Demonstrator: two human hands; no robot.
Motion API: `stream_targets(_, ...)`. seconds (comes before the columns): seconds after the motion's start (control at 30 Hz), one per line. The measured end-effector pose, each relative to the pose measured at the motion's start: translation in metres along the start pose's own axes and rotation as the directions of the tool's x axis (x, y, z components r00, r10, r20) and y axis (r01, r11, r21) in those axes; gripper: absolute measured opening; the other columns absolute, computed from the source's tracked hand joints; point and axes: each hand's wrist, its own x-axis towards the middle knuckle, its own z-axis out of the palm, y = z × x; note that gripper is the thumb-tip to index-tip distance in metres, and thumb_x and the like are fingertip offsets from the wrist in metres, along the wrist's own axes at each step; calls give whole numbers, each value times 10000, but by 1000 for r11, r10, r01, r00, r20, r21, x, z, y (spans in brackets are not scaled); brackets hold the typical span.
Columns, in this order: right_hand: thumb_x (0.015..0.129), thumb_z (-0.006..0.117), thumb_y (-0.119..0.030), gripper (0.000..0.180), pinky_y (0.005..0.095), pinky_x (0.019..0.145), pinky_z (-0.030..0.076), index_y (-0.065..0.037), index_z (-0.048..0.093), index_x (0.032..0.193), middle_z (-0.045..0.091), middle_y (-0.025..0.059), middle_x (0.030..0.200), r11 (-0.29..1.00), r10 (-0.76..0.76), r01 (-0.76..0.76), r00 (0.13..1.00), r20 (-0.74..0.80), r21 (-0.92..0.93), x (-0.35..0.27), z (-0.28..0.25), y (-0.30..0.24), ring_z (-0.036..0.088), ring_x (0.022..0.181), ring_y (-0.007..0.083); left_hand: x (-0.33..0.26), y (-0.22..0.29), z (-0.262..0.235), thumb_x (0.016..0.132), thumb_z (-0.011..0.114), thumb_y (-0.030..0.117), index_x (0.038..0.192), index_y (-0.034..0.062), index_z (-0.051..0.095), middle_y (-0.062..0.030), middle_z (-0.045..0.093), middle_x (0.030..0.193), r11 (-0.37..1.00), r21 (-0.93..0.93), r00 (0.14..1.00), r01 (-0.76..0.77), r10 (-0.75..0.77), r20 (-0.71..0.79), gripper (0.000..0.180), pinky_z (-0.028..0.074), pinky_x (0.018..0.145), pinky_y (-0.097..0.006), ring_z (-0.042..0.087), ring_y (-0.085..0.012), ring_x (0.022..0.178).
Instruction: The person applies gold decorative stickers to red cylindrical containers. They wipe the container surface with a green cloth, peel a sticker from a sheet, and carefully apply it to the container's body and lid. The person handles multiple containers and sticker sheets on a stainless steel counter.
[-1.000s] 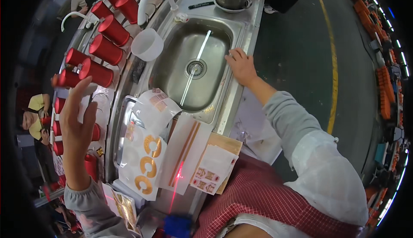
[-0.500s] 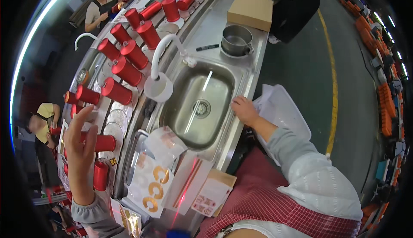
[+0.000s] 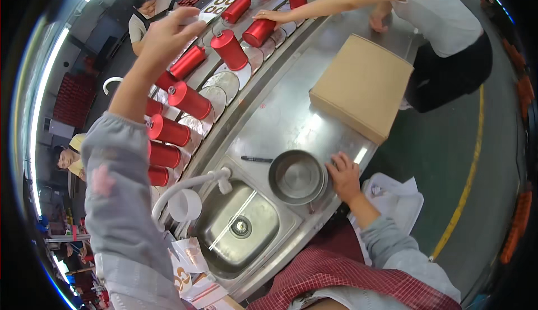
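Note:
My left hand (image 3: 168, 34) is raised over the row of red canisters (image 3: 189, 100), its fingers apart and bent; nothing shows in it. The nearest canister to its fingertips is an upright red one (image 3: 229, 50), and I cannot tell whether they touch. My right hand (image 3: 344, 176) lies at the counter's near edge, close to a round metal pot (image 3: 297, 176). Its fingers are spread and hold nothing visible; contact with the pot is unclear. A black marker pen (image 3: 256, 158) lies left of the pot.
A steel sink (image 3: 263, 237) with a white curved faucet (image 3: 188, 184) is at lower centre. Beyond the pot stands a brown cardboard box (image 3: 361, 86). At the far side, a co-worker's hand (image 3: 273, 17) rests on a red canister. A white plastic bin (image 3: 400, 209) is beside the counter.
My view has shifted forward along the counter. My left hand has moved up and away over the canisters; my right hand went from the sink's edge to beside the pot. The co-worker's arm now reaches across.

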Motion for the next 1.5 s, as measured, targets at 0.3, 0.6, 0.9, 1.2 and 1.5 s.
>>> stream_targets(0.3, 816, 555, -181, 309, 466, 864, 373, -160, 635, 1114, 537, 54, 1269, 990, 32, -43, 996, 79, 134, -5, -4, -10, 465, 1229, 301, 125, -37, 196, 766, 731, 507, 1398, -17, 366, -240, 472, 1319, 788, -593, 941, 165, -306, -144, 899, 377, 1027, -368, 478, -295, 1227)
stream_targets(0.6, 820, 556, -204, 270, 455, 812, 373, -163, 648, 1070, 550, 51, 1257, 987, 33, -46, 996, 86, 151, 5, -15, -5, 486, 1206, 283, 108, -6, 266, 898, 637, 386, 1171, 8, 623, -106, 644, 1090, 779, -401, 826, 483, -253, 504, 467, 458, 902, -302, 590, -177, 1030)
stream_targets(0.9, 783, 543, -203, 288, 431, 803, 362, -160, 647, 1048, 562, 41, 1219, 990, 21, -33, 996, 89, 135, 5, -21, -11, 499, 1185, 257, -16, 31, 264, 827, 636, 166, 977, 88, 658, -155, 617, 920, 973, -9, 962, -230, 226, -152, 171, 422, 778, -452, 548, -347, 861)
stream_targets(1.2, 814, 599, -170, 249, 443, 846, 362, -157, 664, 1054, 563, 60, 1232, 998, 4, -5, 1000, 14, 67, 0, -6, -13, 482, 1211, 316, -35, 28, 238, 864, 613, 242, 1007, 34, 566, -210, 554, 916, 997, -55, 992, -61, 54, -111, 257, 491, 695, -451, 586, -385, 794)
stream_targets(1.5, 830, 603, -77, 235, 481, 934, 389, -66, 630, 1063, 536, 130, 1267, 979, -110, 109, 994, -5, 172, -9, -5, 5, 462, 1228, 366, -134, 71, 59, 842, 673, 228, 1024, 50, 592, -149, 584, 856, 978, 59, 882, -198, 205, -425, 267, 485, 654, -400, 586, -318, 787)
